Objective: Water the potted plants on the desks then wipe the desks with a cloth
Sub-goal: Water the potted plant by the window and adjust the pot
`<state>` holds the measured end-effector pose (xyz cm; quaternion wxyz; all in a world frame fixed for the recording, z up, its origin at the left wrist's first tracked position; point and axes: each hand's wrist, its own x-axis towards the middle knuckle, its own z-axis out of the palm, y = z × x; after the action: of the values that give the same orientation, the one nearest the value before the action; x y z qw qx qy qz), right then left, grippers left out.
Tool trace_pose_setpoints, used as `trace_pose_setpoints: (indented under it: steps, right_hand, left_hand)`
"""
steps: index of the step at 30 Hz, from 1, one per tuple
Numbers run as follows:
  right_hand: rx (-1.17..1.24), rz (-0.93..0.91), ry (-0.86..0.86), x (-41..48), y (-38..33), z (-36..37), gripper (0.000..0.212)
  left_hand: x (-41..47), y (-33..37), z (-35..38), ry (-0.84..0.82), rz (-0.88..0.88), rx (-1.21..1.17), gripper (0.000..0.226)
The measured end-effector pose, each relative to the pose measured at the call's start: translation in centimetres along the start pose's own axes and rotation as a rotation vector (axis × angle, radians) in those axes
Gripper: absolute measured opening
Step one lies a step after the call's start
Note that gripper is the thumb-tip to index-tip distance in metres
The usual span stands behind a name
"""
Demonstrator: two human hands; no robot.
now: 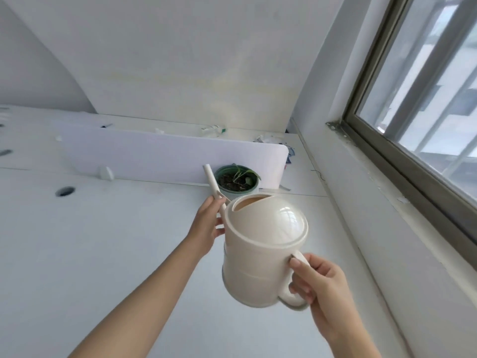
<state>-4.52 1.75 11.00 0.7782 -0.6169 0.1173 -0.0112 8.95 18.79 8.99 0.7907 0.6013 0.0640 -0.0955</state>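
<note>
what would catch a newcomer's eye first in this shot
The cream watering can fills the centre, its handle gripped by the right hand and its spout held by the left hand. Just beyond it a small potted plant sits beside the desk divider, with a window on the right.

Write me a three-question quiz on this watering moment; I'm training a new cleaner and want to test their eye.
1. True or false: the right hand grips the handle of the watering can.
2. What does the left hand hold? A) a cloth B) the can's spout C) the plant pot
3. Fill in: the potted plant stands on the desk just in front of the white ____.
Key: 1 true; 2 B; 3 divider.
</note>
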Motion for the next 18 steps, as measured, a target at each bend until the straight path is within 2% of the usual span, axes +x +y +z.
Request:
trace_pose_setpoints:
  steps: [7,11,16,18]
  right_hand:
    - [-0.021,-0.005,0.234,1.1,2.5,5.2,0.011]
    - [-0.074,0.006,0.355,1.4,3.3,5.6,0.016]
    - [-0.108,0.022,0.382,2.6,3.0,5.3,0.028]
    - [-0.119,0.032,0.368,3.3,2.7,5.0,0.027]
  left_hand:
    - [4.2,-0.3,-3.7,-0.113,-0.147,0.044,0.015]
    - [5.9,-1.9,-3.9,-0.17,-0.275,0.013,0.016]
    - [7.3,-3.4,-2.7,-0.169,-0.378,-0.076,0.016]
    - [7.8,-3.6,-2.1,-0.165,-0.398,-0.087,0.017]
